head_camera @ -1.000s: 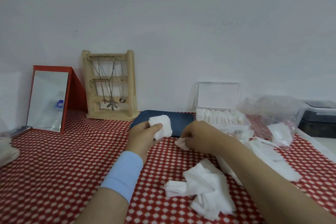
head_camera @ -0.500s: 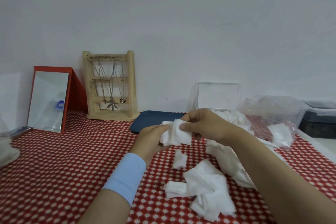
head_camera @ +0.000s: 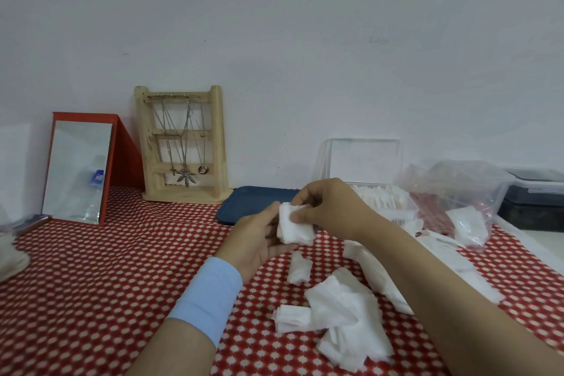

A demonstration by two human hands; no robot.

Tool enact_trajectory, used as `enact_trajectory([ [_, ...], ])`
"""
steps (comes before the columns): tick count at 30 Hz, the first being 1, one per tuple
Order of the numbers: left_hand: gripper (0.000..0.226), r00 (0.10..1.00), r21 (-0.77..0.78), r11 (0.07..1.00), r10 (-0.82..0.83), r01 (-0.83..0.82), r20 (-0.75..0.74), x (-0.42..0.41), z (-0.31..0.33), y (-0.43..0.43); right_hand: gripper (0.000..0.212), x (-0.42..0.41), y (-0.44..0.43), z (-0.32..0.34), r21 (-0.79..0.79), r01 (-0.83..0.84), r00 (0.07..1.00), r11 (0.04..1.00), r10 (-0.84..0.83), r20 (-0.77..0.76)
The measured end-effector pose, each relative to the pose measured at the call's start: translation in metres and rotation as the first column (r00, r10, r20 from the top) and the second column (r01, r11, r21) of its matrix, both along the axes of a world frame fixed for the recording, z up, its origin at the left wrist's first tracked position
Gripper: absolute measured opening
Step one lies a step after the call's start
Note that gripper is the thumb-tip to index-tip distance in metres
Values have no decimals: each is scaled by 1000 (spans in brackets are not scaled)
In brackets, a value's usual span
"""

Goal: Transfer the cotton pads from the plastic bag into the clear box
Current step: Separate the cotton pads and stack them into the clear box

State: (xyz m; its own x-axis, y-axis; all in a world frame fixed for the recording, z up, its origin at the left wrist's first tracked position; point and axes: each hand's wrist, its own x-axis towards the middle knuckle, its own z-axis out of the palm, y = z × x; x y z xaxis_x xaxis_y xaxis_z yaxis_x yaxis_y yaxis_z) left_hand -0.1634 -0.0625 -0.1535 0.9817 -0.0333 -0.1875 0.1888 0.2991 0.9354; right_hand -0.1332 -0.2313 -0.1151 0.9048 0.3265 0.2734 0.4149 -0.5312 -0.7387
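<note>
Both hands hold a small stack of white cotton pads (head_camera: 294,227) above the red checked cloth. My left hand (head_camera: 259,241) grips the stack from the left and below. My right hand (head_camera: 329,212) pinches its right side between thumb and fingers. Behind my right hand stands the clear box (head_camera: 393,201) with its lid (head_camera: 364,159) up and rows of pads inside. The clear plastic bag (head_camera: 451,189) lies to the right with a few pads (head_camera: 470,224) in it. Loose pads lie on the cloth: a small one (head_camera: 299,268) and a heap (head_camera: 345,317).
A dark blue tray (head_camera: 253,203) sits behind my hands. A wooden jewellery stand (head_camera: 183,146) and a red-framed mirror (head_camera: 79,171) lean at the back left. A dark lidded container (head_camera: 534,201) stands at the far right. More pads (head_camera: 451,256) trail under my right forearm.
My right hand rose from the cloth and brought pads onto the stack in my left hand. Both hands now hold the stack together, slightly lower than half a second ago.
</note>
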Motion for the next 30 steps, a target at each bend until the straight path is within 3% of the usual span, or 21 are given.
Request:
enact_trajectory([
  [4,55,997,78,996,-41,36,67,-1,0,1,7,0,0,1,27,-31,999,999,31,19],
  [7,48,998,24,999,-30,29,49,0,0,2,6,-1,-2,1,100,-43,999,994,46,-27],
  [11,56,996,31,998,-65,63,57,-2,0,3,5,0,-3,-1,106,-35,999,994,39,-38],
  [14,41,990,98,990,-115,106,88,-4,-1,2,7,1,-1,-3,82,23,1000,996,-22,-15],
  [16,37,992,125,988,-101,91,81,-4,-1,3,20,2,-2,-3,-20,58,998,998,-57,31],
  [18,33,993,110,990,-98,89,73,-5,0,3,36,2,-5,-3,-5,56,998,998,-56,-41],
  [21,32,995,118,991,-75,67,66,-4,1,8,29,0,-5,-4,170,61,975,984,-23,-220],
  [23,32,998,148,989,11,-20,58,0,1,13,17,4,-7,-7,51,105,991,993,-100,-90],
  [25,25,993,159,980,113,-118,41,3,-1,18,14,4,-9,-8,-150,73,997,986,-68,36],
  [27,17,985,124,978,167,-170,28,3,-1,20,26,0,-9,-7,-299,-82,997,951,79,-24],
  [30,13,981,68,978,193,-195,31,4,-2,20,47,-6,-2,-11,-508,-286,958,812,260,-123],
])
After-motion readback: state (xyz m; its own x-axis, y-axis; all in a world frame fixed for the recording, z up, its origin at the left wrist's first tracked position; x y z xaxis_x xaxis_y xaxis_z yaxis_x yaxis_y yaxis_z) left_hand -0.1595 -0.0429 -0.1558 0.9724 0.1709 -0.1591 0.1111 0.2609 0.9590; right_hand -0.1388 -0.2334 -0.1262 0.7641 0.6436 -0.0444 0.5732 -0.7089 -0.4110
